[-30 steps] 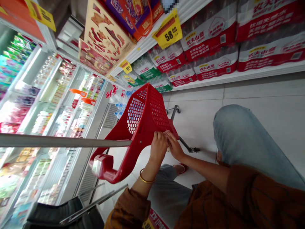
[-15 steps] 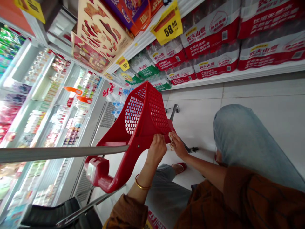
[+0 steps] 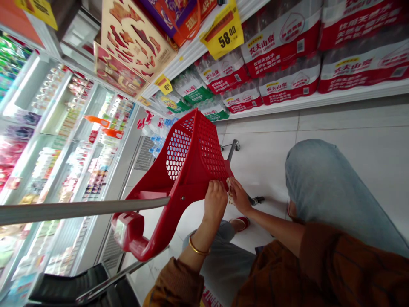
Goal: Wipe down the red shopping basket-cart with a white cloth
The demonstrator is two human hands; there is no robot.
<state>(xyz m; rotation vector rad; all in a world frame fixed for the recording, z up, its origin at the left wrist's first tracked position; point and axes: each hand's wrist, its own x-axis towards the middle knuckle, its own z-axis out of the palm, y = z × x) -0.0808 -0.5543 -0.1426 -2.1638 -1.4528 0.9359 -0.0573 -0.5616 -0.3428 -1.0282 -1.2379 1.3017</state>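
Note:
A red perforated plastic shopping basket [image 3: 188, 157] on a wheeled frame stands tilted in front of me. My left hand [image 3: 215, 200], with a gold bangle on the wrist, is closed on the basket's near lower edge. My right hand [image 3: 240, 197] pinches a small pale cloth or wad [image 3: 229, 187] against the basket's corner. Both sleeves are brown. My knee in light jeans [image 3: 319, 179] is bent at the right.
A grey metal bar [image 3: 79, 209] crosses at the left. Refrigerated shelves of drinks [image 3: 64, 140] line the left side. Packs of bottled water [image 3: 287, 51] fill the white shelf above, with a yellow 58.00 price tag [image 3: 222, 36]. White floor tiles [image 3: 351, 123] lie beyond.
The basket has tilted slightly and shifted left. My right hand drew back from the basket's side to its corner, with a pale wad showing in its fingers.

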